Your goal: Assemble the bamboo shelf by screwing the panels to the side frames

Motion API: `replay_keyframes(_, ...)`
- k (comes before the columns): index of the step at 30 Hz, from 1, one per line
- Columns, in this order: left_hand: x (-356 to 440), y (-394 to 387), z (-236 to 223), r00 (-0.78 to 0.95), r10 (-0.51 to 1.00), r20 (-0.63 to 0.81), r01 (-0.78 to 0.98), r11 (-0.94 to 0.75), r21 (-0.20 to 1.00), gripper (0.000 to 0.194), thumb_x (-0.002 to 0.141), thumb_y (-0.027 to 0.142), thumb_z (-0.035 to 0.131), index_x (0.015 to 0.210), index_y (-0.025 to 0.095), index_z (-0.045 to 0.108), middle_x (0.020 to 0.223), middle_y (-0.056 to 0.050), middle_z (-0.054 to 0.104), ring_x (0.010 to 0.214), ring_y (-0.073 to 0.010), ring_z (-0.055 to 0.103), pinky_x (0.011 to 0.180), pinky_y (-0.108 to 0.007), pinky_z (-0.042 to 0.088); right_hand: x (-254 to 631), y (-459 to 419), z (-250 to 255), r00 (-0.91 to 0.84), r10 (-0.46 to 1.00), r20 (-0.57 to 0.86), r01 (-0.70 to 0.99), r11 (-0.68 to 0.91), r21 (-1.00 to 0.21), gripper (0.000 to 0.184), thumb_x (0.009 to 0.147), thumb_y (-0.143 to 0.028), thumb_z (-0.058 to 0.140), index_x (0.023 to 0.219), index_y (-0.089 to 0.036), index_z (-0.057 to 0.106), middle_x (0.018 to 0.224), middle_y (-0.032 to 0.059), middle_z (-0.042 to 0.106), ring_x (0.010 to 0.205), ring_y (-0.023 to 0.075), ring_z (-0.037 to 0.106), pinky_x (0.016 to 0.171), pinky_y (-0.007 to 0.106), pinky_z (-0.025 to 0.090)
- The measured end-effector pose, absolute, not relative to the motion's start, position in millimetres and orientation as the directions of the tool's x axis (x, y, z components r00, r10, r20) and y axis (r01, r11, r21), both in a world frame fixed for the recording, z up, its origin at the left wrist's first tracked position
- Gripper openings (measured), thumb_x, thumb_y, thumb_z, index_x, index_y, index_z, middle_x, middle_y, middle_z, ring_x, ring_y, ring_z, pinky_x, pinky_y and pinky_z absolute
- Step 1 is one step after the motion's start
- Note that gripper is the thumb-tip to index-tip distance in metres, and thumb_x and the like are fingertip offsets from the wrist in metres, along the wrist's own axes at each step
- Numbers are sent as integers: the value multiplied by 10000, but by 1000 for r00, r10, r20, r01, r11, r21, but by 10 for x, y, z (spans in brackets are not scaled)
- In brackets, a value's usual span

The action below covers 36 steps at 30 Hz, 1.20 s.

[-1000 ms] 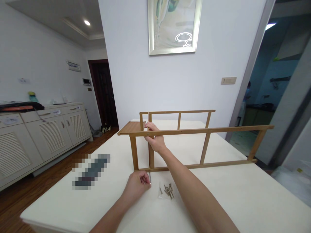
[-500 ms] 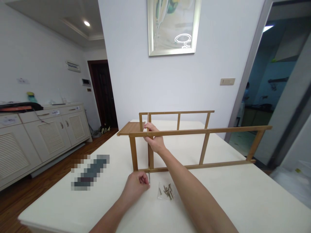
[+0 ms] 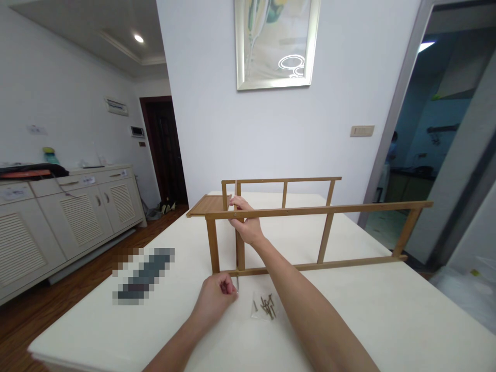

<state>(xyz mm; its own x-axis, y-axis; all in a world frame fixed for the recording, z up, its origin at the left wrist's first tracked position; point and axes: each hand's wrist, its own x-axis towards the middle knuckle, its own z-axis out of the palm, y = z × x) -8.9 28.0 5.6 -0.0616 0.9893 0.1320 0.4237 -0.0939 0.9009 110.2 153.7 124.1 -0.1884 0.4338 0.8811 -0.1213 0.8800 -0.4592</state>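
Left hand (image 3: 217, 294): I'm pinching thin silver metal rod (image 3: 238, 284) | right hand (image 3: 248, 225): gripping brown wooden frame (image 3: 294, 211) | white counter (image 3: 98, 297) edge: running well apart leftward

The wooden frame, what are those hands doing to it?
A person's left hand holds a thin metal tool at the lower rail of the wooden frame. The right hand grips the frame higher up. Loose screws and clear plastic lie nearby on the white table.

Right now, a white table (image 3: 155, 333), bearing a wooden frame (image 3: 306, 211) just beyond the left hand (image 3: 217, 292); screws (image 3: 268, 308) on clear plastic (image 3: 256, 314) to its right; dark pixelated item (image 3: 149, 274) off to its left.
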Motion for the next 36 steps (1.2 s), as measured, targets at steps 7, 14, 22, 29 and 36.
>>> replay_keyframes(7,-63,225,110,-57,984,169,474,-122,872,193,588,111,545,544,214,388,649,16,643,620,-134,580,585,-220,411,1092,1536,1252,-185,441,878,-106,880,-464,273,744,-206,614,1011,-256,602,1169,47,612,1232,251,504,1087,452,371)
replay_keyframes(14,-57,237,74,-30,981,191,540,-145,829,159,583,90,513,528,206,419,599,29,598,589,-121,539,555,-211,367,1103,1519,1266,-196,436,878,-118,879,-463,278,748,-196,609,1020,-258,599,1159,41,611,1221,243,510,1085,441,370)
replay_keyframes(22,-68,307,41,-47,984,169,584,-110,805,135,558,72,541,620,186,581,603,34,580,589,-118,516,558,-213,367,1102,1505,1261,-199,460,865,-99,869,-485,281,747,-199,612,1020,-265,596,1170,40,609,1232,248,504,1065,443,389)
replay_keyframes(29,-15,230,137,-81,980,183,653,-86,752,137,579,71,532,614,187,598,606,20,607,590,-125,542,564,-215,389,1099,1523,1257,-196,450,871,-105,874,-475,288,743,-188,613,1021,-262,601,1167,43,610,1234,252,503,1074,449,378)
replay_keyframes(36,23,148,199,-79,976,204,674,-99,732,125,631,112,550,628,189,648,623,11,649,603,-138,576,581,-222,408,1102,1520,1262,-189,438,879,-107,881,-462,278,745,-181,615,1012,-255,593,1154,43,605,1232,241,500,1084,435,372)
